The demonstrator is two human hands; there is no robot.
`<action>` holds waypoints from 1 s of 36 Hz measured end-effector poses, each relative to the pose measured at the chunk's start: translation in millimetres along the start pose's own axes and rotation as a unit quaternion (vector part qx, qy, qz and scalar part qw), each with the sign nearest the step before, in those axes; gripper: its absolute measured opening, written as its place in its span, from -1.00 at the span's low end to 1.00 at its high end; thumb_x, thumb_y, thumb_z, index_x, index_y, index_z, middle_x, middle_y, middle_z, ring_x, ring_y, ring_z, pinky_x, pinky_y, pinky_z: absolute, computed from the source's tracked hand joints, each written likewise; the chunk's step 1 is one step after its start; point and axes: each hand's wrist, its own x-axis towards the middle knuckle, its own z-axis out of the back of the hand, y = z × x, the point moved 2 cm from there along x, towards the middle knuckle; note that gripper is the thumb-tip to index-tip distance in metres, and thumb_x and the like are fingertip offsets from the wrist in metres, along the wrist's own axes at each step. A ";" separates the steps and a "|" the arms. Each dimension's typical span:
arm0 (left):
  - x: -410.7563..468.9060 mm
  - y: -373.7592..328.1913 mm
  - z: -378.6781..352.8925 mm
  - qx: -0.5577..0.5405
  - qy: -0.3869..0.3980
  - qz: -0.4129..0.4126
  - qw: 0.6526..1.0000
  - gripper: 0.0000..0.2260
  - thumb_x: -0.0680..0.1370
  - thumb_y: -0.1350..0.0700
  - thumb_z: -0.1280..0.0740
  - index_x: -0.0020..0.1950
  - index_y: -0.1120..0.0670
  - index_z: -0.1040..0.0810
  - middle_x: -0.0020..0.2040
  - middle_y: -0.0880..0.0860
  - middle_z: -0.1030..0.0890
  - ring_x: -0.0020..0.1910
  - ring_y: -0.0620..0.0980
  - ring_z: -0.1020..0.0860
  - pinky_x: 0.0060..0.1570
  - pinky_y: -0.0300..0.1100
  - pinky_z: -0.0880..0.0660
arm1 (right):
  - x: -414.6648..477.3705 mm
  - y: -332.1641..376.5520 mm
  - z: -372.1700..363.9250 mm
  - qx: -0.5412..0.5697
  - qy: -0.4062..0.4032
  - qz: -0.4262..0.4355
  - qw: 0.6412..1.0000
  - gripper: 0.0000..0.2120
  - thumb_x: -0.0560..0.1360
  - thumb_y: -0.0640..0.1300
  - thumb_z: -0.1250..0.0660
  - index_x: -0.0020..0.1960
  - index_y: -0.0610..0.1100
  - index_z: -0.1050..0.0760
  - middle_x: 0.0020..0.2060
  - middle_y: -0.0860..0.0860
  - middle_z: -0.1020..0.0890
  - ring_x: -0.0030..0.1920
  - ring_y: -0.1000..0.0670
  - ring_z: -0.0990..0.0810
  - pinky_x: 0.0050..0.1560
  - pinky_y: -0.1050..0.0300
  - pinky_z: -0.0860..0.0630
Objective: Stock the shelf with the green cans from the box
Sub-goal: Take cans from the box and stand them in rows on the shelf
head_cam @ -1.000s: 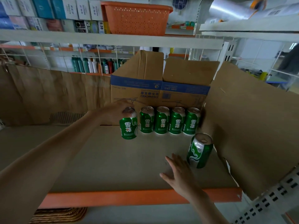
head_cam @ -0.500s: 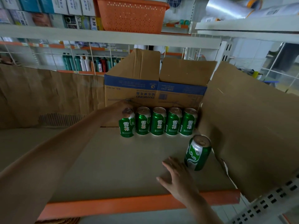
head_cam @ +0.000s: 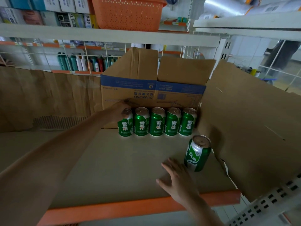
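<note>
The left arm was stretched far forward, and the left hand (head_cam: pixel 119 110) was curled over the top of the leftmost can (head_cam: pixel 125 126), which was gripped by its rim as it stood on the shelf (head_cam: pixel 114 160). Four more green cans (head_cam: pixel 157 123) were lined up just right of that hand, with the box (head_cam: pixel 130 88) directly behind it. The right hand (head_cam: pixel 177 178) was laid open near the shelf's front edge, fingers straight and spread, nothing held. A lone can (head_cam: pixel 197 154) stood just beyond its fingertips, to the right.

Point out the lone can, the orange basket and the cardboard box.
lone can (head_cam: pixel 197 155), head view, on its green side.
orange basket (head_cam: pixel 128 13), head view, on its perforated front wall.
cardboard box (head_cam: pixel 130 88), head view, on its printed front panel.
</note>
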 end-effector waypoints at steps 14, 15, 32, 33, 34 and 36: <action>2.5 10.6 -14.6 -0.021 -0.025 0.008 0.999 -0.62 0.52 0.20 -0.34 0.33 0.16 -0.46 0.37 0.18 -0.37 0.33 0.15 -0.35 0.26 -0.07 -0.29 | -0.2 -2.8 -3.7 -0.010 0.011 -0.013 1.000 0.18 0.04 0.54 0.55 0.50 0.08 -0.10 0.53 0.04 -0.06 0.53 0.01 0.04 0.44 0.13 0.15; 2.2 8.7 -15.0 -0.020 -0.028 0.004 0.999 -0.63 0.52 0.21 -0.33 0.33 0.18 -0.46 0.37 0.19 -0.37 0.33 0.15 -0.35 0.25 -0.07 -0.29 | -0.4 -2.5 -3.4 -0.008 0.009 -0.012 1.000 0.17 0.05 0.54 0.53 0.50 0.08 -0.11 0.53 0.04 -0.06 0.53 0.00 0.03 0.44 0.13 0.15; -4.3 5.7 -18.0 -0.001 -0.054 0.010 0.998 -0.63 0.52 0.15 -0.33 0.34 0.09 -0.47 0.34 0.13 -0.44 0.32 0.14 -0.38 0.26 -0.02 -0.33 | -0.4 0.1 -1.5 0.003 0.013 -0.014 1.000 -0.05 0.20 0.44 0.27 0.49 0.08 -0.15 0.53 0.04 -0.07 0.52 0.01 0.02 0.48 0.07 0.06; -6.5 4.3 -17.6 0.001 -0.059 0.016 0.998 -0.62 0.51 0.15 -0.35 0.33 0.08 -0.48 0.33 0.12 -0.45 0.31 0.15 -0.39 0.25 0.00 -0.33 | -0.3 -0.1 -1.4 0.002 0.014 -0.014 1.000 -0.05 0.20 0.43 0.28 0.49 0.08 -0.15 0.53 0.04 -0.07 0.52 0.01 0.02 0.48 0.07 0.06; -9.3 2.0 -16.6 0.003 -0.064 0.022 0.998 -0.62 0.50 0.14 -0.37 0.31 0.07 -0.49 0.32 0.10 -0.46 0.31 0.16 -0.39 0.25 0.03 -0.35 | -0.5 -0.1 -1.2 0.002 0.013 -0.013 1.000 -0.05 0.20 0.43 0.28 0.49 0.08 -0.14 0.53 0.04 -0.07 0.52 0.01 0.02 0.48 0.07 0.06; -18.4 -7.9 -14.2 0.000 -0.087 0.025 0.996 -0.63 0.49 0.14 -0.38 0.30 0.06 -0.49 0.33 0.07 -0.44 0.33 0.16 -0.37 0.27 0.05 -0.32 | -0.6 0.0 -0.4 0.006 0.011 -0.012 1.000 -0.05 0.20 0.43 0.28 0.49 0.07 -0.15 0.53 0.04 -0.08 0.52 0.01 0.01 0.48 0.07 0.06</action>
